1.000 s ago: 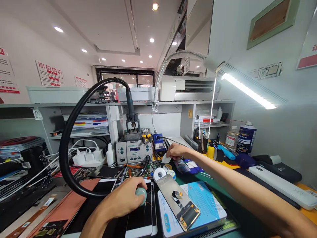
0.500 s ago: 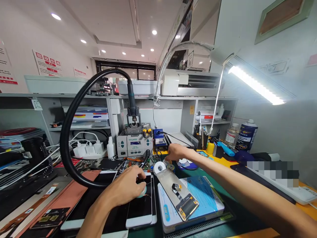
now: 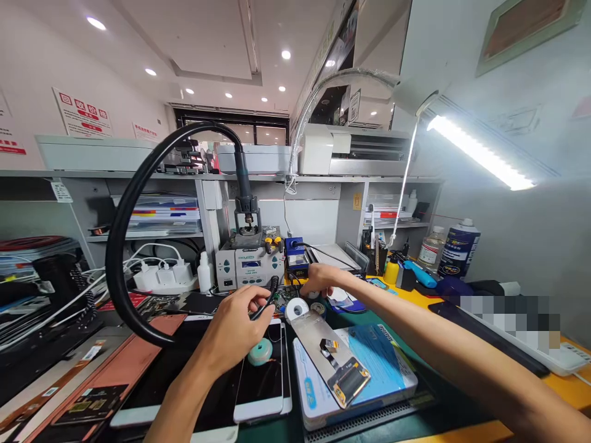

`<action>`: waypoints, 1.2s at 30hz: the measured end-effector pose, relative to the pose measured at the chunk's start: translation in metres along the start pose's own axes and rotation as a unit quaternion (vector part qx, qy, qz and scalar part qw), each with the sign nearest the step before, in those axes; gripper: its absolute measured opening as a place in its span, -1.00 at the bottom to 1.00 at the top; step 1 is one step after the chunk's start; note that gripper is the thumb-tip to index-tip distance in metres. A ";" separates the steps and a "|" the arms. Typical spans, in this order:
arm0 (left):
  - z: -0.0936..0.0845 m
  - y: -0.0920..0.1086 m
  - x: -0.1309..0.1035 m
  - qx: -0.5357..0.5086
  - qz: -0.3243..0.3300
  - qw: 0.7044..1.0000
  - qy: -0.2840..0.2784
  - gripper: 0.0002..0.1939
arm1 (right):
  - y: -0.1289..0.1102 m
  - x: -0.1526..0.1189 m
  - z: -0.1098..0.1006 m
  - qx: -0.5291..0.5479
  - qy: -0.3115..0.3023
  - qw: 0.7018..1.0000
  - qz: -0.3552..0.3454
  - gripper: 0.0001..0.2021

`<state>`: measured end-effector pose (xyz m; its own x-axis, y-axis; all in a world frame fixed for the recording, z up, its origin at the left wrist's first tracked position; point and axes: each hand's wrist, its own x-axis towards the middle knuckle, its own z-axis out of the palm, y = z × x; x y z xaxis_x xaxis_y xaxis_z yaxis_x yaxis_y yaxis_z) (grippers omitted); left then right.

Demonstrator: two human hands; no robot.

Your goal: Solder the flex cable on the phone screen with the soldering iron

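My left hand [image 3: 242, 320] is closed, with the black hose [image 3: 261, 307] running between its thumb and fingers. Just below it, a small teal spool [image 3: 260, 351] with a thin copper-coloured strand lies on a white-framed phone screen [image 3: 261, 387]. Farther off, my right hand [image 3: 318, 280] reaches down by the circuit boards [image 3: 287, 298], its fingers drawn together; whatever is at the fingertips is hidden. A white roll [image 3: 296, 309] and a darker small roll [image 3: 317, 307] sit in front of it. A phone screen with flex cables [image 3: 330, 360] rests on a blue-and-white box [image 3: 383, 363].
The hose loops high at the left, above a hot-air station [image 3: 249, 267]. A blue soldering station [image 3: 295, 255] stands beside it. A lit lamp [image 3: 480, 154] hangs at upper right. Tablet panels [image 3: 115, 351] cover the left bench; spray can [image 3: 459, 249] and bottle [image 3: 431, 249] stand right.
My left hand has left the teal spool on the phone screen and risen to the hose. My right hand has moved slightly left and lower. The view has shifted a little.
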<state>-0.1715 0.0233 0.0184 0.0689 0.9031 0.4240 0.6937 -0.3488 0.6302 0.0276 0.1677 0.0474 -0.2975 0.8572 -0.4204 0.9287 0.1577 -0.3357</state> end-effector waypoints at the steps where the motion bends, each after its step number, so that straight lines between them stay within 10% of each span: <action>1: 0.001 0.001 0.000 -0.012 0.001 1.000 0.008 -0.76 | 0.002 -0.005 -0.002 0.018 0.009 1.000 -0.015 -0.68; 14: 0.039 0.027 -0.012 -0.164 0.047 0.985 0.024 -0.62 | 0.011 -0.088 0.029 0.306 -0.042 0.909 -0.280 -0.84; 36: 0.058 0.041 -0.026 -0.189 0.107 0.976 0.012 -0.64 | 0.051 -0.111 0.046 0.416 -0.052 0.869 -0.264 -0.69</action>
<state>-0.1029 0.0002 -0.0042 0.1629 0.7949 0.5845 0.3510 -0.6003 0.7186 0.0975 0.0581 0.0384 -0.6921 0.7171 -0.0826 0.1880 0.0685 -0.9798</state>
